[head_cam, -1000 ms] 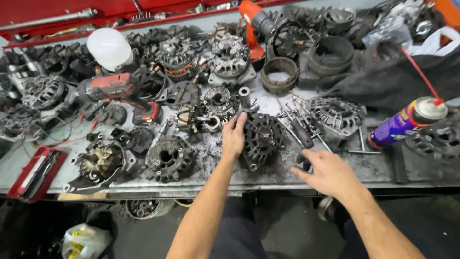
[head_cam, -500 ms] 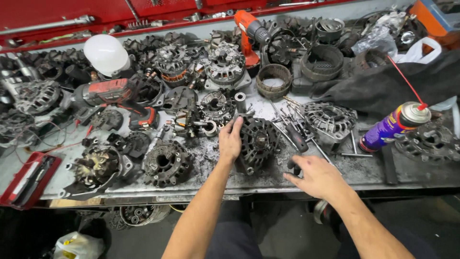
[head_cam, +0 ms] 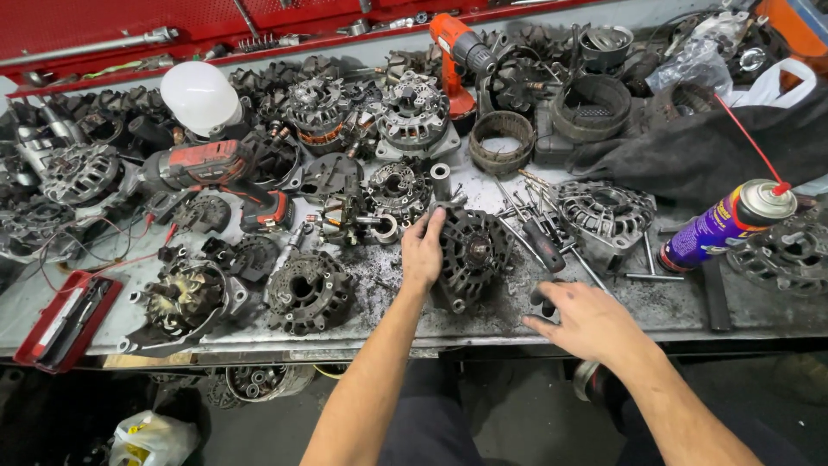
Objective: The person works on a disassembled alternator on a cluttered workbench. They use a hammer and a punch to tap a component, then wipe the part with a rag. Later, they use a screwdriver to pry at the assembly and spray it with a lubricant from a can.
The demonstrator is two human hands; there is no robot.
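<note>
Auto repair workshop, greasy metal workbench [head_cam: 673,311], dismantled alternators [head_cam: 306,292], cordless drills [head_cam: 220,173], spray can [head_cam: 724,226]

Not much moves here: the right hand [head_cam: 586,321] slides a bit left along the bench edge, closer to the alternator [head_cam: 470,255], fingers spread near the screwdriver [head_cam: 542,244]. The left hand [head_cam: 423,250] shifts its grip a little higher on the alternator's left side.

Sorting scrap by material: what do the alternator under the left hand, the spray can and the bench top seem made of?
Alternator: looks like cast metal, probably aluminium, dull dark grey under grime, with ribbed vents. Spray can: thin sheet metal, glossy purple print, bright silver shoulder, red plastic straw. Bench top: likely sheet metal, flat grey, scuffed and stained black.
</note>
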